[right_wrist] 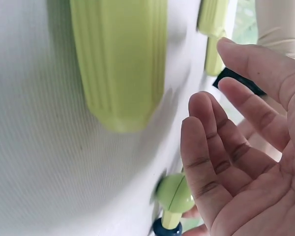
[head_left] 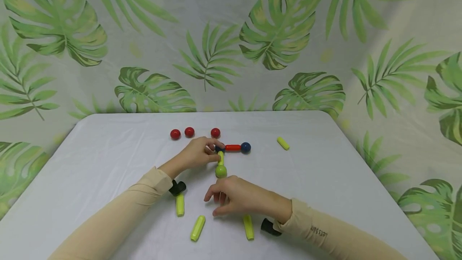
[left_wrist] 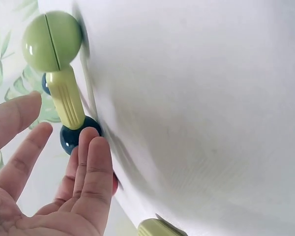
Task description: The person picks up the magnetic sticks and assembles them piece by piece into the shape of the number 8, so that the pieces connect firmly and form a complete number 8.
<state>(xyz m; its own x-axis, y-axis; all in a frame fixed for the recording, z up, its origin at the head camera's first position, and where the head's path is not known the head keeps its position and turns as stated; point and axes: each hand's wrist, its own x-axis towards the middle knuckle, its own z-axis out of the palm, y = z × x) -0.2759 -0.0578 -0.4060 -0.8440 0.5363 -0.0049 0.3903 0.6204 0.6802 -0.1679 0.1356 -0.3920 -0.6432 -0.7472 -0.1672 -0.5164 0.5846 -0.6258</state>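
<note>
1. Green ball (head_left: 221, 171) is seen near the middle of the table (head_left: 306, 187), its surface crossed by a thin seam; it is joined to one end of a yellow-green stick (left_wrist: 67, 97).
2. At that stick's other end, a left blue ball (left_wrist: 72, 136) is joined, and this is linked by a red stick (head_left: 232, 147) to a right blue ball (head_left: 245, 147), so that a corner is formed.
3. The left blue ball is partly covered by the left hand (head_left: 198, 152), whose fingers are relaxed and spread, with the thumb held apart; whether the ball is touched cannot be told.
4. The right hand (head_left: 240, 198) is held just on the near side of the green ball, its fingers loosely bent and parted, with nothing gripped.
5. Three red balls (head_left: 189, 132) are set in a rough row beyond the left hand.
6. Four loose sticks (head_left: 197, 228), also yellow-green, are scattered: three nearer the person, one to the right of the right blue ball.
7. Beige sleeves (head_left: 119, 212) are worn; behind the table, a leaf-patterned cloth (head_left: 213, 3) is hung.
</note>
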